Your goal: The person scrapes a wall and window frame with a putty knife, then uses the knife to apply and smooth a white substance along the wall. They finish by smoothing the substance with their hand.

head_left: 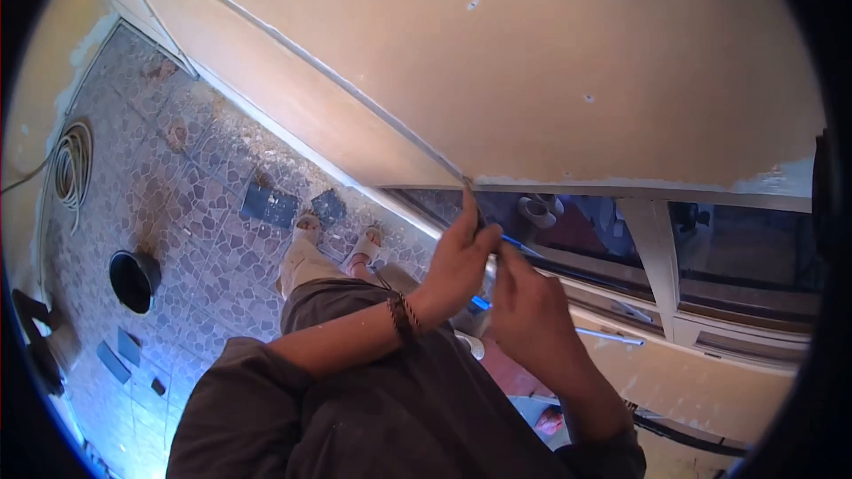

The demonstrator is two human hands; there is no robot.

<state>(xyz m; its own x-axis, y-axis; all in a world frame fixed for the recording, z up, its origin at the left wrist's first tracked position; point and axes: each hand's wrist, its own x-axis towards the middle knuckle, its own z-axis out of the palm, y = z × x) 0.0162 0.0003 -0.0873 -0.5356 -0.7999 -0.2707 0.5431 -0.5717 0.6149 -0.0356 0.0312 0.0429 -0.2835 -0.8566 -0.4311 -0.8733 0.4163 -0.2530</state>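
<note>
A thin grey strip, like a cable or trim point(355, 93), runs diagonally along the beige wall to the corner of the window frame. My left hand point(457, 257), with a braided bracelet at the wrist, touches this corner with its raised index fingertip. Its other fingers are curled in, and a thin dark piece shows beside the index finger. Just below and to the right, my right hand point(532, 306) meets the left at the fingertips, its fingers bent closed. What the two hands pinch is mostly hidden by the fingers. Blue bits point(481, 302) show behind them.
A window point(652, 257) with a light frame lies at the right. On the stone-patterned floor are a black bucket point(135, 281), a coiled hose point(74, 164) and dark flat pieces point(269, 204). Rubble point(257, 137) lies along the wall's foot, near my feet point(362, 247).
</note>
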